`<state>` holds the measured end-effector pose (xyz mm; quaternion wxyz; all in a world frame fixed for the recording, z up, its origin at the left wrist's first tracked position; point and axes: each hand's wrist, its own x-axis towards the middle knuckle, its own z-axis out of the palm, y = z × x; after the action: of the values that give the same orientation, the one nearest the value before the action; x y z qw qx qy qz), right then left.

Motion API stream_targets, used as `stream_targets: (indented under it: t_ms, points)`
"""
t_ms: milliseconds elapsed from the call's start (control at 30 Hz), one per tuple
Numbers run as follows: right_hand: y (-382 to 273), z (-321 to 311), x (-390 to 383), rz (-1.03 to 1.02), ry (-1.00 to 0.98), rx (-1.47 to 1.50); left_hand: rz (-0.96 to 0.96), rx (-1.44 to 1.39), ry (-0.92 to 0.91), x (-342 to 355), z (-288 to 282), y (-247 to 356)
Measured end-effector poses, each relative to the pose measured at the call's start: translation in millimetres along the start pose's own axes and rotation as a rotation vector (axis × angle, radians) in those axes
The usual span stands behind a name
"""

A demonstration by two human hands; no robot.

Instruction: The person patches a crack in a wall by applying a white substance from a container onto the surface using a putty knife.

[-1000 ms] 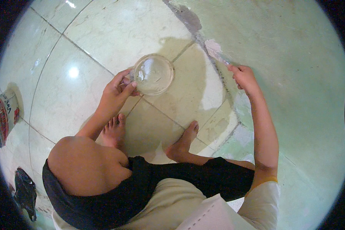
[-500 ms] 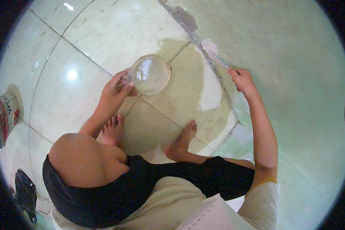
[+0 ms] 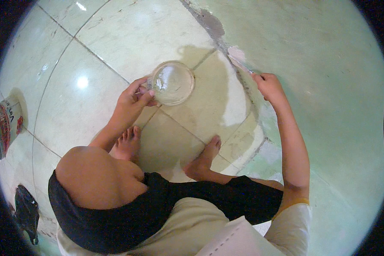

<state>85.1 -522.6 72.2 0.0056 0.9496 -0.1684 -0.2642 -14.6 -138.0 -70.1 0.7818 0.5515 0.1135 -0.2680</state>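
My left hand point(image 3: 137, 97) is closed on the side of a clear, round mug point(image 3: 174, 83), with the thumb on top near the rim. The mug is above the floor tiles, and whether it holds liquid is hard to tell. Further right, my right hand point(image 3: 269, 87) grips a slim tool that looks like a paintbrush point(image 3: 242, 66). Its tip touches the base of the green wall, beside a pale pinkish patch point(image 3: 236, 53) along the seam where wall and tiles meet.
Pale tiles point(image 3: 102, 81) cover the floor, and the green wall point(image 3: 311, 51) rises at the right. A printed plastic tub point(image 3: 6, 123) stands at the far left, with a black bag-like item point(image 3: 27, 211) below it. My bare feet point(image 3: 205, 160) are between my arms.
My left hand and the mug have shifted slightly right in the view. My right hand has moved a little up and left, with the tool's tip still at the seam.
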Motion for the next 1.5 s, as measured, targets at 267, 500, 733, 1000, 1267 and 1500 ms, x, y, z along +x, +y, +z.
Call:
stream_targets:
  t_ms: [267,500,733,1000,1267,1500]
  points:
    - [-19.7,2.0,16.9,0.004,0.014,-0.020,0.008,0.024,-0.001,-1.9,-1.8,0.6]
    - [-33.8,-7.2,27.8,-0.052,0.047,-0.089,0.017,0.043,0.009,-2.9,-1.3,0.6]
    - [-46.6,-35.1,0.2,-0.163,0.047,-0.182,0.000,-0.009,0.007,-1.6,-1.7,-1.1]
    - [-40.6,-38.5,10.4,-0.088,0.087,-0.141,0.001,0.014,0.015,-1.6,2.7,3.3]
    - [-26.3,-54.6,-28.1,-0.076,0.025,-0.026,0.008,0.058,0.028,-5.4,-1.9,-0.1]
    - [-36.0,-11.2,3.3,-0.049,0.082,0.041,0.033,0.051,0.023,-1.4,3.9,-2.9]
